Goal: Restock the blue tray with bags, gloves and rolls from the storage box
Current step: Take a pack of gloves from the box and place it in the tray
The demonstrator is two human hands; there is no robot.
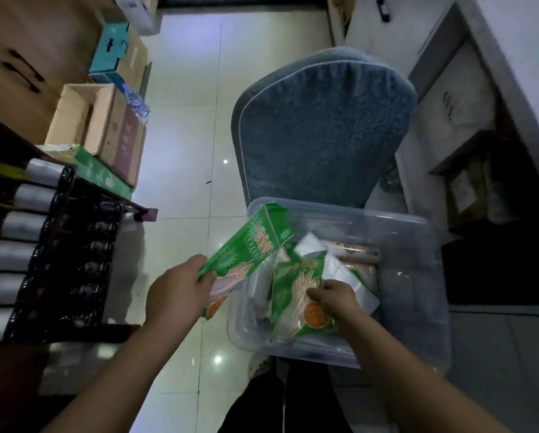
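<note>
A clear plastic storage box (418,276) rests in front of me on a grey-blue cushioned chair. My left hand (176,290) grips a green glove pack (249,248) lifted over the box's left rim. Inside the box, my right hand (332,296) pinches a second green glove pack (296,295) that stands among white packets (340,270) and a pinkish packet (355,248). At the left, a dark tray (84,267) holds a row of grey rolls (15,254) with dark packs beside them.
The chair back (321,126) rises behind the box. Cardboard boxes (105,126), a teal box (112,48) and a flat green carton (96,173) crowd the left shelf. Glossy tiled floor (184,151) runs between shelf and chair. A white cabinet (480,73) stands at the right.
</note>
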